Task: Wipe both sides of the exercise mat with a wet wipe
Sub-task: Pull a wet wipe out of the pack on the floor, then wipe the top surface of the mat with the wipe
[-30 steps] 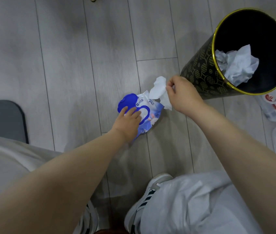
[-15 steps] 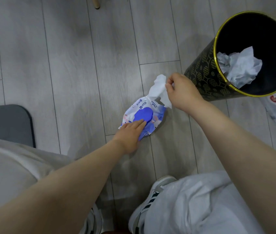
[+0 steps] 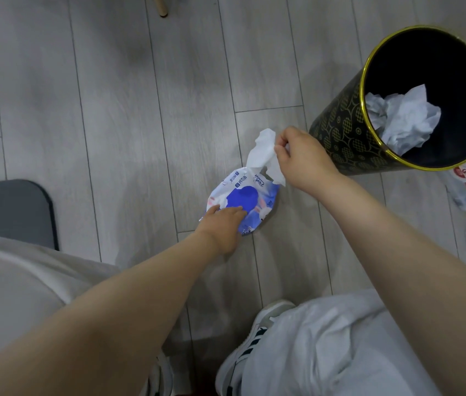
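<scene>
While right hand (image 3: 301, 158) pinches wipe (image 3: 261, 151), bin (image 3: 337, 132) just beside, mat (image 3: 9, 210) far left

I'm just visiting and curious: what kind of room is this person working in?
Probably a room in a home: grey plank floor, a black and gold wastebasket holding crumpled tissue, and a grey exercise mat laid out.

- Lighting: soft, even, moderately bright; no hard glare.
- Diffuse shadows on the grey floor (image 3: 112, 110), darkest under the arms and near top centre.
- Bin (image 3: 340, 130) interior nearly black.
- Wide-angle bowing of floorboards toward the edges.
- Near forearms slightly soft; centre reasonably sharp.
</scene>
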### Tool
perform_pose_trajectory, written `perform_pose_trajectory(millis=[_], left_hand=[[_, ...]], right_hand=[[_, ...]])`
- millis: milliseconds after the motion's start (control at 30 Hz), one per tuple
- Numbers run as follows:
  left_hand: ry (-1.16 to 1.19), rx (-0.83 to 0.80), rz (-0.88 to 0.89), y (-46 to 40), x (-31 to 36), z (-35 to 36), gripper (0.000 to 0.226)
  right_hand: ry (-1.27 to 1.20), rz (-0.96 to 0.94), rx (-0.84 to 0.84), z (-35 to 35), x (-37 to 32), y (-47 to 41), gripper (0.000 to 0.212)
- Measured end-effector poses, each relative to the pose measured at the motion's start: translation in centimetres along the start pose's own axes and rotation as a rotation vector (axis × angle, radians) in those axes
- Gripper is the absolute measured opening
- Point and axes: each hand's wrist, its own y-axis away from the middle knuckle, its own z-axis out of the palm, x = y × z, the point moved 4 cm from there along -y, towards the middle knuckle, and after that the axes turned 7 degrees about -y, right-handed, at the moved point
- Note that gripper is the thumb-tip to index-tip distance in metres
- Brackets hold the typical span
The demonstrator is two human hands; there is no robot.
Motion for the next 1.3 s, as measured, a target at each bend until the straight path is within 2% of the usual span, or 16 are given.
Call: perform_pose_trajectory(millis=[133, 233, 300, 467, 600, 800, 1000, 1133, 1300], left_hand=[[0.966, 0.26, -0.334, 1.6, -1.4, -5.5, 0.032], [1.352, 0.272, -0.362, 3.4, -0.9, -11.3, 0.028], [1.46, 0.276, -0.347, 5.4, -0.3, -15.1, 0.031], [1.426, 0.379, -0.29, 11.9, 0.2, -22.7, 0.02], [1.392, 0.429, -0.298, 18.7, 1.6, -28.7, 0.008], [1.202, 0.614, -0.295, 29.7, 4.5, -39.1, 0.018], [1.026, 0.628, -0.246, 39.6, 6.3, -48.1, 0.029], [1.055, 0.643, -0.178, 45.4, 7.3, -52.5, 0.036], [1.102, 0.675, -0.081, 51.5, 8.0, -56.3, 0.029]], right_hand=[[-0.075, -0.053, 0.051, -1.0, -1.7, 0.8, 0.007], [-0.176, -0.095, 0.125, -2.3, -4.4, 2.6, 0.006], [-0.225, -0.118, 0.157, -3.5, -6.7, 4.1, 0.006], [-0.33, -0.082, 0.182, -8.4, -12.6, 8.0, 0.005], [-0.398, -0.08, 0.194, -14.3, -18.2, 11.3, 0.011], [-0.512, 0.013, 0.219, -24.5, -26.7, 15.6, 0.016], [-0.613, 0.104, 0.261, -32.9, -34.7, 19.5, 0.016], [-0.661, 0.102, 0.261, -37.1, -39.9, 22.0, 0.015], [-0.728, 0.152, 0.244, -40.0, -45.3, 24.4, 0.017]])
